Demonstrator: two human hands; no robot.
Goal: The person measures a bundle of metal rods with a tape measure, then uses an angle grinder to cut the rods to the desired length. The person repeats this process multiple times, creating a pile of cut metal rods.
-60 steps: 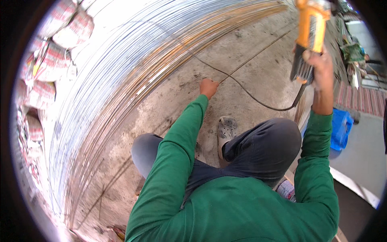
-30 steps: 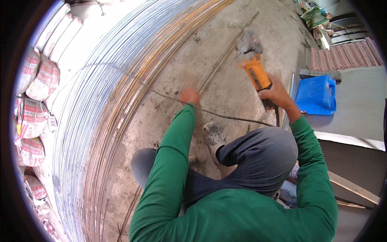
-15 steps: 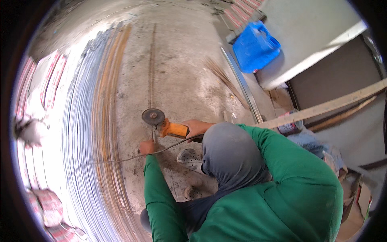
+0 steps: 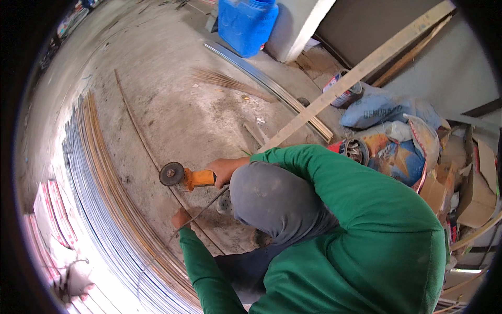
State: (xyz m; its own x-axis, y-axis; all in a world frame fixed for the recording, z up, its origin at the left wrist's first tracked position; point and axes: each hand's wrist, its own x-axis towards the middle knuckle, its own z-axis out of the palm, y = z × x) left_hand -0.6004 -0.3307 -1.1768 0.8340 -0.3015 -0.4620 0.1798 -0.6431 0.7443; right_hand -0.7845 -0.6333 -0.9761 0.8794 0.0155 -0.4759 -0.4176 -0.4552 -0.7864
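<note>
Grinder (image 4: 197, 179) at rod (image 4: 137, 131), bundle edge (image 4: 127, 209) left, concrete (image 4: 140, 184) between

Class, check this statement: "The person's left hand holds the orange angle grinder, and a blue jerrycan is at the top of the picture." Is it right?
Not quite: the head view shows the right hand, not the left, holding the orange angle grinder. A blue jerrycan is indeed at the top of the picture.

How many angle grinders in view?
1: the orange angle grinder, held in the right hand. Others could be hidden behind the sacks or cardboard boxes at the picture's right.
</note>
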